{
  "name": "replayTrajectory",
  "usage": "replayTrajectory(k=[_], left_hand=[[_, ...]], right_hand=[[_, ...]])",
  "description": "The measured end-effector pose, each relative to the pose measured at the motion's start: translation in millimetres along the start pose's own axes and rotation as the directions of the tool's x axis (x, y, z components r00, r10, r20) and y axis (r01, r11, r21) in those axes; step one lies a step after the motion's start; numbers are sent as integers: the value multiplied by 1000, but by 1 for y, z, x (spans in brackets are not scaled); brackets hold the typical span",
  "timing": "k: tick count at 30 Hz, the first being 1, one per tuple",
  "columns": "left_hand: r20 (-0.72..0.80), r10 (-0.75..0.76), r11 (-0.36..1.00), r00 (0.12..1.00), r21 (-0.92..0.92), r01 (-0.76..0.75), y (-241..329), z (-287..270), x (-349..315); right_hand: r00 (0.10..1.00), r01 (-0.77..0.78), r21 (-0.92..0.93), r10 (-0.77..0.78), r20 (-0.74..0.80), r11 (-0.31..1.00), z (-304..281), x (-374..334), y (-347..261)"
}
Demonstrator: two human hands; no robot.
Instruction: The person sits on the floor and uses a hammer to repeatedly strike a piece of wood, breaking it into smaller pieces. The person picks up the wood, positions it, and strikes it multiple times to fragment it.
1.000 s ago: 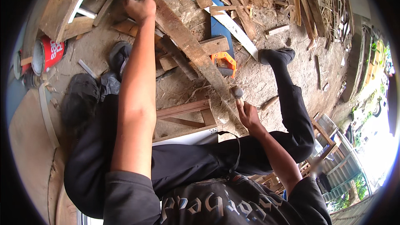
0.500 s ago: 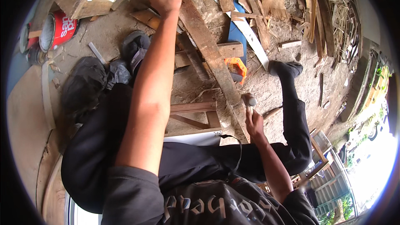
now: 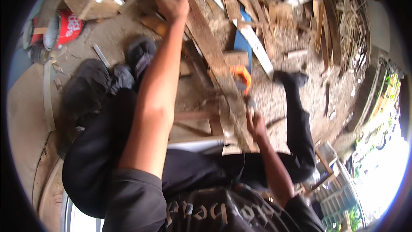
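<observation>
A long weathered wooden plank (image 3: 209,45) runs diagonally from the top of the view down toward my lap. At its far end, my left hand (image 3: 174,7) grips the wood with the arm stretched out; the fingertips are partly hidden. My right hand (image 3: 258,127) is closed round the handle of a hammer (image 3: 250,102), whose head is beside the plank's near part. Just right of the plank lies a handsaw (image 3: 245,77) with an orange handle and blue blade; a short wood block and a white strip (image 3: 257,47) lie across or beside it.
Scrap wood (image 3: 274,8) and splinters cover the ground at the far right. A red can (image 3: 68,28) and a black plastic bag (image 3: 88,83) are at the left. My legs spread around the plank, with a wooden frame (image 3: 195,116) between them.
The hammer and my right hand have shifted slightly left, closer to the plank. My left hand stays at the plank's far end. The view has tilted a little and is blurred.
</observation>
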State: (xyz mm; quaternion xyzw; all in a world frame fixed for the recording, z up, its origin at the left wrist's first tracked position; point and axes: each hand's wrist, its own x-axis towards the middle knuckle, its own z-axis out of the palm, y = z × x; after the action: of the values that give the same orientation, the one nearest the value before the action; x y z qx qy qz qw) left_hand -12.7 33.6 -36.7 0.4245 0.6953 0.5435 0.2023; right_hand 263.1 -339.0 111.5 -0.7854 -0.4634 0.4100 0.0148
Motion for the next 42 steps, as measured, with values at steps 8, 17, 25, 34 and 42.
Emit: replayTrajectory(k=[8, 17, 25, 34, 42], left_hand=[[-2, -36, 998, 999, 53, 36, -12, 7, 10], [1, -116, 989, 993, 96, 115, -14, 9, 12], [16, -66, 997, 998, 46, 65, -11, 10, 14], [9, -44, 997, 999, 60, 43, -13, 5, 16], [107, -246, 902, 963, 388, 187, 4, 5, 22]], right_hand=[[988, 141, 172, -149, 38, 975, -24, 45, -87], [988, 140, 91, -133, -75, 986, 49, -2, -10], [989, 144, 125, -140, -37, 982, 1, 62, -120], [996, -67, 260, 79, -36, 963, 34, -6, 1], [926, -367, 161, 377, -33, 916, 9, -24, 45]])
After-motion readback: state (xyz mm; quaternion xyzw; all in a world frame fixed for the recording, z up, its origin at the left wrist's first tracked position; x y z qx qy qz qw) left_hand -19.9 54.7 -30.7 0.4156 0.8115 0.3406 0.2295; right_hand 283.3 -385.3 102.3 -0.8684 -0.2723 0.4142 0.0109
